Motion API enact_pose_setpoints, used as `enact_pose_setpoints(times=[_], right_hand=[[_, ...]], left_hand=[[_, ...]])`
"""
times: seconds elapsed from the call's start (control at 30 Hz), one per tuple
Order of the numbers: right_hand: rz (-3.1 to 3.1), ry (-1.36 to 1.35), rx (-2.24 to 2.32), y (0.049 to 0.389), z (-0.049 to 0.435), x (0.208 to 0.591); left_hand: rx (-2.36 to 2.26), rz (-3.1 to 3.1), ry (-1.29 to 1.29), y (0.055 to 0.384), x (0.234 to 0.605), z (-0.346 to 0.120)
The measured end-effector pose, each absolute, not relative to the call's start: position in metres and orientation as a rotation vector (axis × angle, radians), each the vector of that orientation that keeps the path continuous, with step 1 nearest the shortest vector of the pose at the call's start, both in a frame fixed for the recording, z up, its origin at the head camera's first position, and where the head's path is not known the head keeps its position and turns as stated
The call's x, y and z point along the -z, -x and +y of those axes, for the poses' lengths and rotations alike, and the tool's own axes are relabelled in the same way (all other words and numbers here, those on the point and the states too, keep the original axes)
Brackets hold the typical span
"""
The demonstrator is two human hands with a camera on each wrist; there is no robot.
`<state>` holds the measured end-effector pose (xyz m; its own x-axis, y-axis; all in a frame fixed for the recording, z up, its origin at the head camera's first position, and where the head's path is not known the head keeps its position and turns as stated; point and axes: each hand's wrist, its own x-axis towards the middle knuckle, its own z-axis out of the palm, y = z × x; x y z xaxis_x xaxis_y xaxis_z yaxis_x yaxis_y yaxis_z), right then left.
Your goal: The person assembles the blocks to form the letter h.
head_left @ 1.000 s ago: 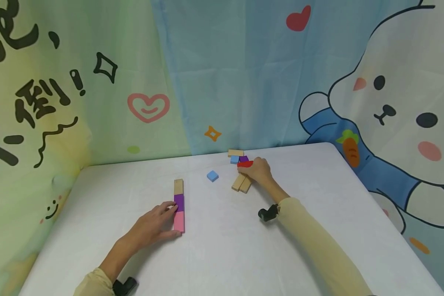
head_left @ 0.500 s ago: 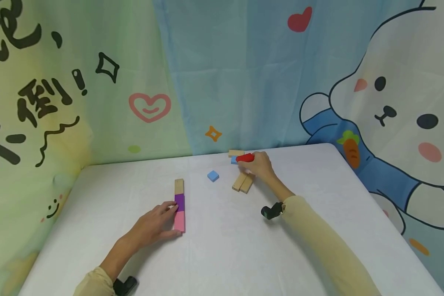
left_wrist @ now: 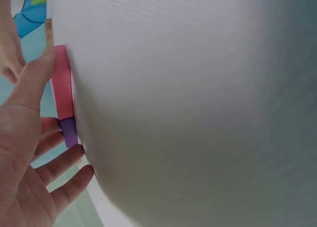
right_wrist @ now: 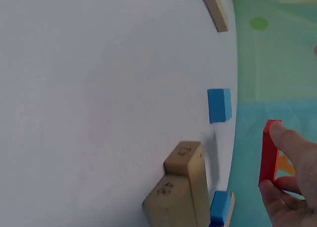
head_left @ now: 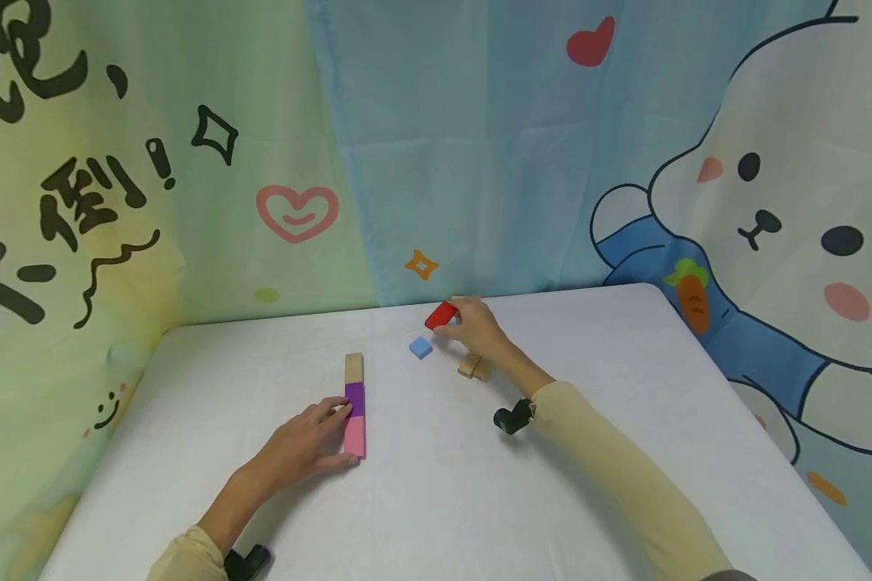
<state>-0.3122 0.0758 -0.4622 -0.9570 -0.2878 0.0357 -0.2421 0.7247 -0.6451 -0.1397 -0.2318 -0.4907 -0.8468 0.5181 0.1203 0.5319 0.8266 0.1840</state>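
A row of blocks lies end to end on the white table: a pink block (head_left: 355, 438), a purple block (head_left: 356, 399) and a plain wooden block (head_left: 354, 368). My left hand (head_left: 303, 444) rests against the row, thumb at the pink block's near end and fingertips at the purple block. At the far side, my right hand (head_left: 478, 331) pinches a red block (head_left: 441, 315) between thumb and fingers. The right wrist view shows the red block (right_wrist: 269, 155) raised above the table. Just below it in the head view lies a blue block (head_left: 421, 348).
Two wooden blocks (right_wrist: 190, 180) lie side by side beneath the right forearm. Behind the right hand, another blue block (right_wrist: 220, 205) and a further wooden block are partly hidden. A printed curtain (head_left: 436, 161) hangs along the table's far edge.
My right hand has lifted the red block from the far group and carried it left, toward the lone blue block. My left hand stays at the row.
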Motion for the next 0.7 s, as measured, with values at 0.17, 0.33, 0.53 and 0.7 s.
enact_pose_setpoints(times=[0.17, 0.33, 0.53, 0.7], right_hand=[[2.797, 0.497, 0.970, 0.312, 0.049, 0.461], [2.775, 0.655, 0.826, 0.312, 0.019, 0.462], [2.781, 0.815, 0.681, 0.315, -0.010, 0.459], [2.753, 0.906, 0.643, 0.321, -0.031, 0.456]], left_hand=[[0.330, -2.951, 0.840, 0.141, 0.491, -0.232], [0.332, -2.971, 0.832, 0.141, 0.492, -0.233], [0.360, -3.002, 0.831, 0.141, 0.490, -0.232], [0.364, -3.009, 0.822, 0.140, 0.488, -0.232]])
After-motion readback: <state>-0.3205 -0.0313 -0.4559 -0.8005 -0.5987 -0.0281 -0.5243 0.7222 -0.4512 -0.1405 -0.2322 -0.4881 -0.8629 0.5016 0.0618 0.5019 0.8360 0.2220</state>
